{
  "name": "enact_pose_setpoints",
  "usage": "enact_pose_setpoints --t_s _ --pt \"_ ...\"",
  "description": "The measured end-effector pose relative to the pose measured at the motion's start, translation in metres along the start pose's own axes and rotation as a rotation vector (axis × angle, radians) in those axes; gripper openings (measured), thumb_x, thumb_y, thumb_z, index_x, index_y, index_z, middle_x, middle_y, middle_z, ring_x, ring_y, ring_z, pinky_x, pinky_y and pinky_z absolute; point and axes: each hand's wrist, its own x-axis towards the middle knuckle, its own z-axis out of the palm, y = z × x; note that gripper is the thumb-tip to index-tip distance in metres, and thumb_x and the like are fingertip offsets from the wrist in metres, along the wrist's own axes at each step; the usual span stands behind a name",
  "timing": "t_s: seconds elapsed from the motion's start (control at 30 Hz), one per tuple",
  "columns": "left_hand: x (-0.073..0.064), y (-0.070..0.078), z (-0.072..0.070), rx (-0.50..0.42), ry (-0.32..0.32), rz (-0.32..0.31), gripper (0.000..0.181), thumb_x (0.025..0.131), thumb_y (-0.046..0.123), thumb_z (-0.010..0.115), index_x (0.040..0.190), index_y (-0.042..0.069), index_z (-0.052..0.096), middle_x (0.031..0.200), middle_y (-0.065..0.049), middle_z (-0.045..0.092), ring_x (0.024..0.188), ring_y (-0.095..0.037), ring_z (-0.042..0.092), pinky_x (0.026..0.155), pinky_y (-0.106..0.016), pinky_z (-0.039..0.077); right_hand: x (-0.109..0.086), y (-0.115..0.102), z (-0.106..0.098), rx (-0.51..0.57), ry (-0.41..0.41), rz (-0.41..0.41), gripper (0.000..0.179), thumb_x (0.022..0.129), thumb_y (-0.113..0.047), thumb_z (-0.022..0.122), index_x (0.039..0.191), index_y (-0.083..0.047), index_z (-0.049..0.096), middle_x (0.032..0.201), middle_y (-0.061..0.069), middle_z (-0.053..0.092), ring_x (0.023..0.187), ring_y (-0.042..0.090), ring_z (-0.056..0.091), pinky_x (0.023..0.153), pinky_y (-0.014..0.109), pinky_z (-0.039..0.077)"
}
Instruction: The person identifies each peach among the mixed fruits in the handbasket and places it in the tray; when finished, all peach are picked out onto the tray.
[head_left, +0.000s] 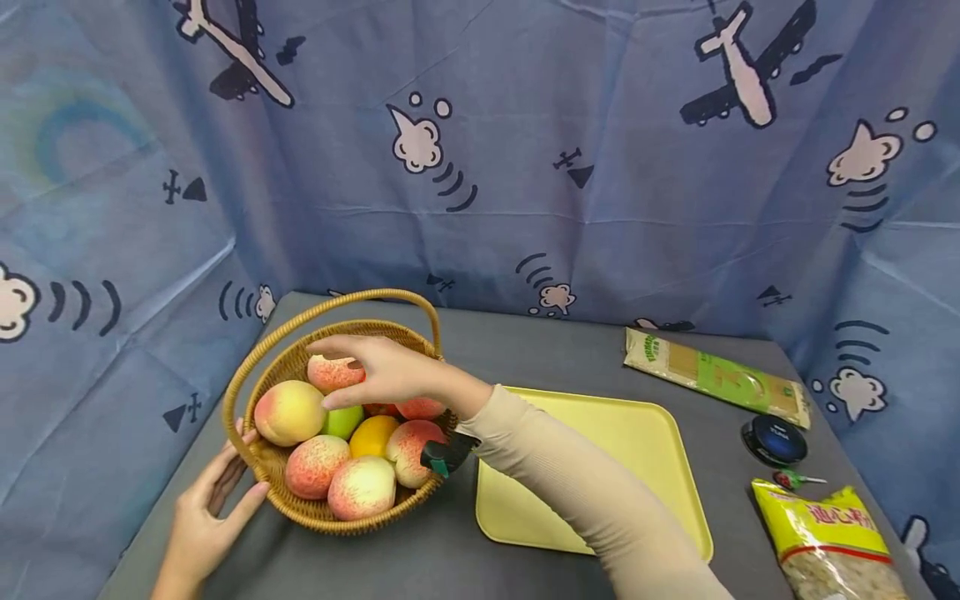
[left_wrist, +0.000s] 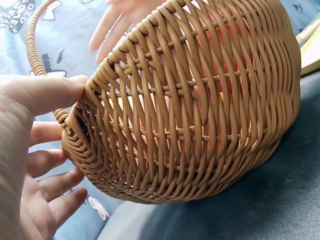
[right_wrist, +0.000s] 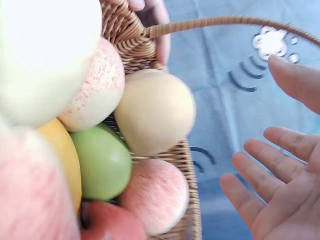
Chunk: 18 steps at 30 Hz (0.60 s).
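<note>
A wicker basket (head_left: 322,525) with a tall arched handle (head_left: 330,308) stands at the left of the table, filled with fruit. My left hand (head_left: 206,504) holds its left end, thumb on the rim and fingers around the far side of the handle's base. Over the fruit hovers my right hand (head_left: 386,367), thumb and fingers apart and nothing between them. Under it lie a yellow-pink peach (head_left: 288,412), a speckled peach (head_left: 333,375) partly hidden by the fingers, and a green fruit (right_wrist: 102,162). Several more peaches, an orange fruit (head_left: 372,437) and a red fruit (right_wrist: 112,222) fill the basket.
Right of the basket lies a yellow tray (head_left: 607,425), crossed by my right forearm. Along the table's right side are a flat green-and-tan packet (head_left: 716,375), a round dark blue container (head_left: 776,439), a small lollipop (head_left: 791,479) and a yellow bag (head_left: 832,533). Patterned blue cloth (head_left: 487,167) surrounds the table.
</note>
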Motion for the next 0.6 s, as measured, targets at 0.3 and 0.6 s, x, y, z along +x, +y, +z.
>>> enact_pose_setpoints --t_s 0.3,0.6 --pt "-0.003 0.004 -0.001 0.135 0.024 -0.091 0.066 0.073 -0.027 0.062 0.134 -0.014 0.043 0.139 0.008 0.05 0.126 0.001 0.048 0.103 -0.008 0.041 0.063 0.012 0.025 0.179 -0.16 0.089 0.07 0.086 -0.025 0.071 0.145 -0.008 0.037 0.148 0.004 0.041 0.134 0.013 0.041 0.107 0.015 0.04" --pt "-0.001 0.005 -0.001 0.147 -0.008 -0.066 0.068 0.073 -0.025 0.064 0.136 -0.007 0.045 0.14 0.001 0.051 0.128 -0.003 0.047 0.104 -0.01 0.041 0.076 0.023 0.043 -0.048 -0.203 0.15 0.072 0.081 -0.033 0.075 0.143 -0.015 0.043 0.136 -0.003 0.052 0.114 0.004 0.052 0.089 0.006 0.042"
